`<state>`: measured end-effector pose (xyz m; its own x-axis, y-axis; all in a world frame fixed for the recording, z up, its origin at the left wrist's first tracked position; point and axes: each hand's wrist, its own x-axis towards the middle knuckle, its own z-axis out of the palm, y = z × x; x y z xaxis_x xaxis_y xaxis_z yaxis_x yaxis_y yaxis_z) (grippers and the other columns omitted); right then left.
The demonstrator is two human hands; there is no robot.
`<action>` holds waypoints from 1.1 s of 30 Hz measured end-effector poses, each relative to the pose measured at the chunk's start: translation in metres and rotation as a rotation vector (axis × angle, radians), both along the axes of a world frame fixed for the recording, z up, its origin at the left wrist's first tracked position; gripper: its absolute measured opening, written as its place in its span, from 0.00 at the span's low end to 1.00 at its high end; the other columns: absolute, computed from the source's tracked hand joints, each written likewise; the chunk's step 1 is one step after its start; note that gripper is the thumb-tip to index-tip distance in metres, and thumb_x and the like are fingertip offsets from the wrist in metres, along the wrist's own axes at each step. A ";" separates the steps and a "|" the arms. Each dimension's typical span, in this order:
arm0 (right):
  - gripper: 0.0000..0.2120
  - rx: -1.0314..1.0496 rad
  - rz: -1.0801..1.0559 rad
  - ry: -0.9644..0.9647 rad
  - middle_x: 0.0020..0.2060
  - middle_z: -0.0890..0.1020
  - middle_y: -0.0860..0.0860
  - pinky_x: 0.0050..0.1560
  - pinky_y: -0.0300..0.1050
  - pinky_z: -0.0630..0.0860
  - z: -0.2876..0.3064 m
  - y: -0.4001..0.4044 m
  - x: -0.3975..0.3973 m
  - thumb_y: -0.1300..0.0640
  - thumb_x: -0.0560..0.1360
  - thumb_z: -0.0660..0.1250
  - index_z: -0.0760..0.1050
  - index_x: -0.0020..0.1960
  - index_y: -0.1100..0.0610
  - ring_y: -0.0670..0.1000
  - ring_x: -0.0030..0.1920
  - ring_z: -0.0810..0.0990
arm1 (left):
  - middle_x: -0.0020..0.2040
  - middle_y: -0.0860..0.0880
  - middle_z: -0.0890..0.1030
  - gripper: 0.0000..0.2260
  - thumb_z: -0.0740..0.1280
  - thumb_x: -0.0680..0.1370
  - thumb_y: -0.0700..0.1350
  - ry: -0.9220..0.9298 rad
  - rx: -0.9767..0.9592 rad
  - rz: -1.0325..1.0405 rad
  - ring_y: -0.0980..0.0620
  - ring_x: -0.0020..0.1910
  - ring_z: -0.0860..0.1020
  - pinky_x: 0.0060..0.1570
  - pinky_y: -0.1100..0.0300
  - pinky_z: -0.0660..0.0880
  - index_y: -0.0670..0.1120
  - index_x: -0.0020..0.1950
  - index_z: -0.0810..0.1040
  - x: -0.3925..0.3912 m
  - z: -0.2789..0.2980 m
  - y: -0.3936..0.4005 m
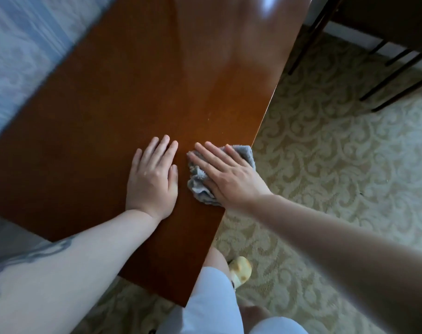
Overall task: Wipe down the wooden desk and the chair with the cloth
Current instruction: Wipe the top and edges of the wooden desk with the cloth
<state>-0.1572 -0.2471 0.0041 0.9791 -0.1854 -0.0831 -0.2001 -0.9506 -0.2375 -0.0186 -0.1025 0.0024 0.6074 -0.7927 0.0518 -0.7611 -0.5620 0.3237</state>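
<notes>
Head view, single frame.

1. Wooden desk (137, 97): glossy reddish-brown top, running from the lower centre up to the upper right of the frame. A pale glare sits near its far end. Its right edge borders the carpet.

2. Cloth (200, 186): grey, crumpled, lying on the desk top at the right edge, near the person's end. One corner reaches just past the desk edge. Most of it is covered by the right hand.

3. Right hand (225, 175): laid flat on the cloth, palm down, fingers straight and close together, pointing up and to the left. It presses the cloth against the desk; no finger curls round it.

4. Left hand (152, 174): flat on the bare desk top just beside the cloth, palm down, fingers straight and together. It holds nothing. The thumb lies close to the cloth; contact cannot be told. The forearm carries a dark tattoo (34, 255).

5. Chair (383, 37): dark frame with thin legs, upper right, standing on the carpet, well apart from both hands. Only part shows.

6. Carpet (337, 165): beige with a pale scroll pattern, right and bottom of frame.

7. Person's legs: light shorts (212, 300) and a yellow slipper (241, 270), below the desk's near corner.

8. Wall (19, 44): bluish patterned surface, blurred, upper left.
</notes>
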 end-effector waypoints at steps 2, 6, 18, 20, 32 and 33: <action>0.25 -0.020 -0.156 -0.014 0.79 0.53 0.47 0.78 0.54 0.42 -0.001 -0.009 0.017 0.46 0.84 0.46 0.51 0.80 0.48 0.48 0.78 0.46 | 0.76 0.47 0.65 0.22 0.50 0.82 0.49 -0.001 0.004 0.004 0.48 0.77 0.59 0.75 0.46 0.54 0.47 0.75 0.66 0.001 0.000 0.001; 0.25 0.069 -0.529 -0.097 0.78 0.55 0.46 0.77 0.53 0.40 0.000 0.039 0.018 0.47 0.83 0.47 0.54 0.79 0.47 0.48 0.79 0.46 | 0.75 0.46 0.66 0.22 0.51 0.82 0.48 0.000 -0.012 -0.006 0.47 0.76 0.59 0.75 0.45 0.55 0.46 0.75 0.66 0.002 -0.001 0.000; 0.24 0.341 -1.039 -0.281 0.78 0.54 0.44 0.67 0.37 0.55 0.008 0.078 0.023 0.54 0.83 0.55 0.58 0.78 0.44 0.45 0.77 0.46 | 0.73 0.45 0.69 0.18 0.59 0.81 0.41 0.050 -0.104 -0.096 0.47 0.75 0.62 0.75 0.44 0.54 0.44 0.72 0.72 -0.005 -0.001 0.019; 0.26 0.476 -1.106 -0.345 0.78 0.52 0.43 0.61 0.27 0.53 0.012 0.112 0.007 0.57 0.82 0.56 0.56 0.78 0.44 0.43 0.76 0.49 | 0.74 0.46 0.67 0.19 0.59 0.81 0.40 0.034 -0.084 -0.220 0.47 0.76 0.60 0.75 0.44 0.53 0.45 0.72 0.71 -0.013 0.003 0.041; 0.29 0.434 -1.317 -0.303 0.78 0.56 0.49 0.54 0.43 0.73 0.014 0.209 -0.008 0.59 0.82 0.53 0.46 0.80 0.47 0.52 0.70 0.68 | 0.76 0.49 0.64 0.23 0.48 0.82 0.48 -0.019 0.036 -0.440 0.50 0.77 0.57 0.76 0.46 0.53 0.49 0.76 0.64 -0.029 -0.001 0.106; 0.29 0.383 -1.311 -0.279 0.78 0.55 0.50 0.57 0.44 0.73 0.015 0.233 -0.012 0.59 0.82 0.53 0.47 0.80 0.48 0.52 0.72 0.65 | 0.77 0.49 0.63 0.23 0.47 0.82 0.48 -0.025 0.038 -0.442 0.50 0.77 0.56 0.76 0.46 0.52 0.49 0.77 0.63 -0.030 -0.002 0.107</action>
